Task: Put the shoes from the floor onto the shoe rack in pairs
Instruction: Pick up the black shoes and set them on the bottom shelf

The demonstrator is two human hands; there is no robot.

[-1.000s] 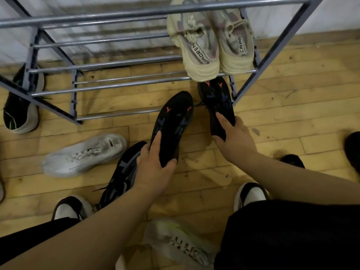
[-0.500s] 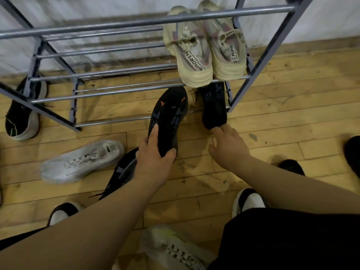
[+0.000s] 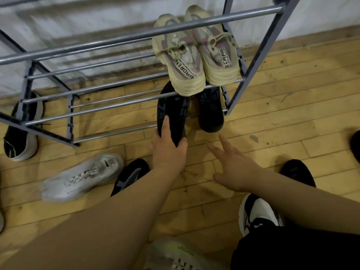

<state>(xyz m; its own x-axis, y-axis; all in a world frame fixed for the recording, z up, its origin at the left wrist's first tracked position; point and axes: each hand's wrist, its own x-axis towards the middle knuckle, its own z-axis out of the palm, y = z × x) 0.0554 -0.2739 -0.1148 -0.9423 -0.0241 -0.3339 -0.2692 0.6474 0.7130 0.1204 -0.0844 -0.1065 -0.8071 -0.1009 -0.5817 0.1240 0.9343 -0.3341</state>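
Wooden floor (image 3: 272, 117) of pale yellow planks runs up to a white wall (image 3: 78, 20), and the grey metal shoe rack (image 3: 116, 38) stands against that wall. On its upper visible tier, at the right end, sits a beige pair (image 3: 183, 61), heels toward me.

My left grip (image 3: 167, 151) is clenched round the heel of a black shoe (image 3: 171, 114), forefinger laid along it. The toe reaches in under the beige pair at the lowest tier; whether it rests on the rails I cannot tell. Its mate (image 3: 210, 114) lies just beside it on that tier, its toe hidden by the beige soles. My right grip (image 3: 233, 172) is released, fingers spread over the planks, holding nothing.

On the floor lie a white shoe (image 3: 81, 176) and, beside it, a black patterned shoe (image 3: 130, 176) half covered by my left forearm. A black-and-white shoe (image 3: 21, 133) sits behind the rack's left leg. A pale shoe (image 3: 175, 256) is cut off by the bottom edge.
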